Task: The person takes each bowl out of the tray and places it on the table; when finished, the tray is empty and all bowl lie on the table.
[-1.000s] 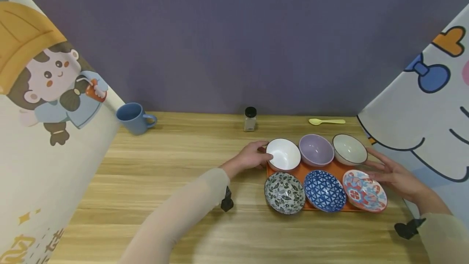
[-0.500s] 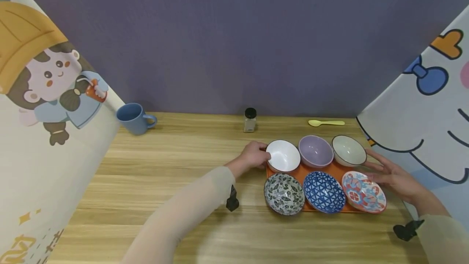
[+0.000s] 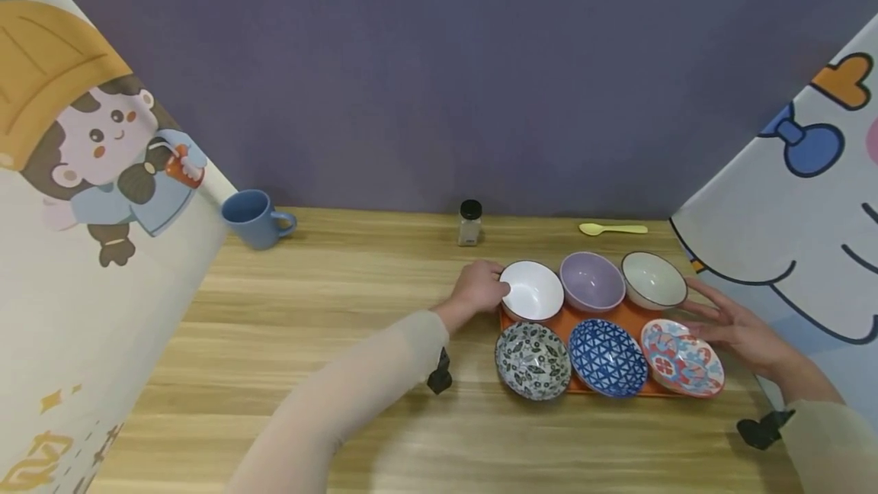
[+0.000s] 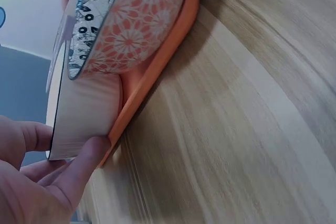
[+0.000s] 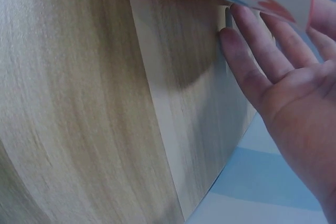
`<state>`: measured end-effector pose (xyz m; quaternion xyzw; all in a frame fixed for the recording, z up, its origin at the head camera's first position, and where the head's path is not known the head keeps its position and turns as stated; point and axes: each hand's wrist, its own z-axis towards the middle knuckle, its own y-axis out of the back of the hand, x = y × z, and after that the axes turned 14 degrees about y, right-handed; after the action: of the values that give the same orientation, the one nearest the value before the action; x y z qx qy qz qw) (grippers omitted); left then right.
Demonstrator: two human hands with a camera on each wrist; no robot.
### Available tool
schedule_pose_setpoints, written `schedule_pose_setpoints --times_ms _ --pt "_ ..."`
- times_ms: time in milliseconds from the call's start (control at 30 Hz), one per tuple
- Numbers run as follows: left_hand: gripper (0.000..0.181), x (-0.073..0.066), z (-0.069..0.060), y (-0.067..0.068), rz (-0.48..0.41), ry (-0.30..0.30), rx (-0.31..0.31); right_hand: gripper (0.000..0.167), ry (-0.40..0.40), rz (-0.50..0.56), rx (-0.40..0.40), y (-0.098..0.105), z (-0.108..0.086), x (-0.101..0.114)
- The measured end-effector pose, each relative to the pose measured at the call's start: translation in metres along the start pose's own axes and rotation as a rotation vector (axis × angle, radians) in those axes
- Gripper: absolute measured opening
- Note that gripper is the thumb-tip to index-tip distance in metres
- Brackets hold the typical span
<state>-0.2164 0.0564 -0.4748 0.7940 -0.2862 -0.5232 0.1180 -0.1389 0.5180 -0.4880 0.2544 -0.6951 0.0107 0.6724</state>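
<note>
Orange is the tray (image 3: pixel 627 316), and six bowls occupy it in two rows. On its far side are the white bowl (image 3: pixel 531 292) at the left, the lavender bowl (image 3: pixel 592 282) in the middle and the pale grey-green bowl (image 3: pixel 654 280) at the right. On its near side are the leaf-patterned bowl (image 3: pixel 533 362), the blue triangle-patterned bowl (image 3: pixel 607 358) and the red-and-blue floral bowl (image 3: pixel 682 357).

At the tray's left end, the left hand (image 3: pixel 478 288) grips the white bowl, with one digit over the rim and another low on the outer wall, by the tray's edge. At the right end, the right hand (image 3: pixel 744 334) grasps nothing; its fingers are extended and spread beside the bowls. Whether they touch, I cannot tell surely.

I judge that the step in hand is steadying or adjusting the loaded tray from both ends. The next move probably calls for even, gentle pressure from the two sides. If lifting is wanted, the right fingers must first curl under the tray's edge, and the near bowls, which overhang it, could tip.
</note>
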Motion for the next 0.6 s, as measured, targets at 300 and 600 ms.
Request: schedule_pose_setpoints --times_ms 300,600 --pt "0.037 -0.004 0.0 0.003 -0.205 0.113 0.033 0.092 -0.042 -0.031 -0.014 -0.001 0.0 0.001" --pt "0.036 -0.004 -0.006 0.016 -0.281 0.119 0.038 0.09 0.019 -0.021 -0.009 -0.002 0.001 -0.002"
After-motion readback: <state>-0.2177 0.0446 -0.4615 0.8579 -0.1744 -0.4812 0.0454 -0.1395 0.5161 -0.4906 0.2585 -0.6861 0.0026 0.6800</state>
